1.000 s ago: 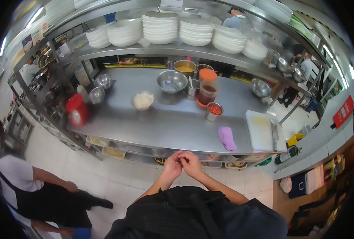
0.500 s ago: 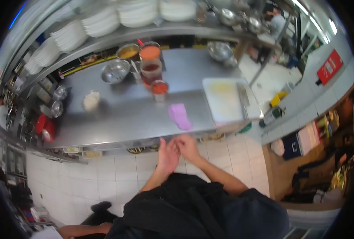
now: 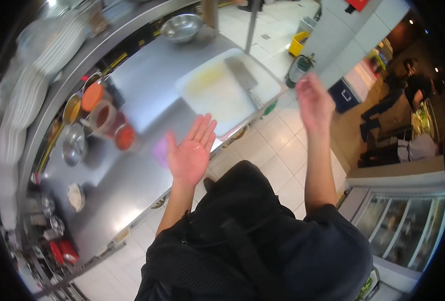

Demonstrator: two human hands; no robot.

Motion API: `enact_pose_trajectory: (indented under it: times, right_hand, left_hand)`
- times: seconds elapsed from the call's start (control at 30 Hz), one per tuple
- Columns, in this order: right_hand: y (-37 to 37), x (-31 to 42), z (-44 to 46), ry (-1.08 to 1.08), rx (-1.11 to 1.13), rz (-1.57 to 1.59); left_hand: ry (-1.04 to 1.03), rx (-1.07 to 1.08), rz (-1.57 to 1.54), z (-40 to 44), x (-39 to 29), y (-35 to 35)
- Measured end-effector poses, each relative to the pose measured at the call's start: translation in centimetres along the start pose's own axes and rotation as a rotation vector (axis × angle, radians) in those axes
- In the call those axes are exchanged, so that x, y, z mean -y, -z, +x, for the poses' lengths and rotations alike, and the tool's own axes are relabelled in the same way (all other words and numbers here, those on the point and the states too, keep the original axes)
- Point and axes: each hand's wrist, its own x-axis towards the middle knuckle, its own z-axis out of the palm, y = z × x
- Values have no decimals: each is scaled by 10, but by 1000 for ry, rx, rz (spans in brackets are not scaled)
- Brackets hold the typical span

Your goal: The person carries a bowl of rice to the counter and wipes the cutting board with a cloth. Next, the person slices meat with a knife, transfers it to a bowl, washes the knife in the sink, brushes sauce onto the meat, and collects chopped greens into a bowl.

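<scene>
As a person in dark clothing is standing at a stainless-steel counter, stacks of white dishes are lining the shelf at far left. A red kitchen scale is sitting at the counter's left end, and a bowl of white rice is standing nearby. Farther up, a steel mixing bowl is resting near a pot of yellow liquid, an orange-lidded container, a tub of dark red sauce and a cup of chopped red chilies. A purple cloth is lying on the counter, partly hidden behind the left hand, which is opening flat, palm showing, fingers close together, gripping nothing. Beyond it, a white cutting board is bearing a cleaver. A fire extinguisher is standing past the counter's end. The right hand is hovering well apart from the left, fingers bending; blur is obscuring whether they are pinching anything. At far right, a glass-topped refrigerated case is standing below another person in black.
</scene>
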Motion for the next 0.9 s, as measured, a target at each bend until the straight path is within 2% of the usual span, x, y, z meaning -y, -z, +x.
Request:
enact_pose_trajectory:
  times: [0.03, 0.07, 0.13, 0.17, 0.23, 0.3, 0.33, 0.4, 0.43, 0.5, 0.53, 0.6, 0.63, 0.67, 0.73, 0.8, 0.87, 0.9]
  right_hand:
    - [4, 25, 13, 187, 14, -90]
    - [11, 41, 30, 400, -142, -213]
    - [40, 63, 69, 796, -273, -498]
    - [61, 66, 92, 798, -283, -502]
    - [117, 41, 144, 955, -467, -1316]
    - [204, -30, 221, 306, -228, -1580]
    - [248, -74, 238, 172, 161, -1474]
    - [259, -110, 246, -47, 295, -1615]
    - [255, -118, 257, -59, 306, -1597]
    - [225, -106, 259, 225, 83, -1523]
    - [211, -97, 260, 207, 92, -1529]
    - [190, -82, 271, 12, -61, -1477]
    - [198, -91, 280, 278, -90, -1372]
    - [194, -87, 285, 285, -111, -1367]
    - [175, -69, 284, 431, 26, -1110]
    - [139, -47, 261, 674, 137, -1149]
    - [148, -65, 237, 779, 575, -890]
    - [156, -76, 238, 785, 574, -895]
  left_hand:
    - [-6, -37, 24, 11, 4, 1]
    - [-12, -73, 52, 22, 9, 1]
    - [22, -125, 71, 46, 20, 9]
    - [18, -184, 85, 59, 28, 14]
    - [30, -196, 117, 83, 41, 20]
    - [35, -227, 157, 116, 59, 18]
    - [60, -218, 177, 138, 70, 11]
    - [76, -221, 216, 189, 90, 4]
    - [99, -251, 242, 215, 99, 4]
    - [118, -319, 254, 251, 114, 4]
    - [130, -346, 284, 273, 122, 2]
    - [151, -357, 316, 316, 140, 1]
    - [183, -379, 355, 335, 149, 3]
    - [219, -398, 402, 351, 155, 4]
    - [235, -411, 420, 382, 168, 3]
    - [255, -427, 428, 403, 178, 7]
    - [252, -400, 298, 422, 182, 11]
    - [256, -393, 298, 429, 183, 6]
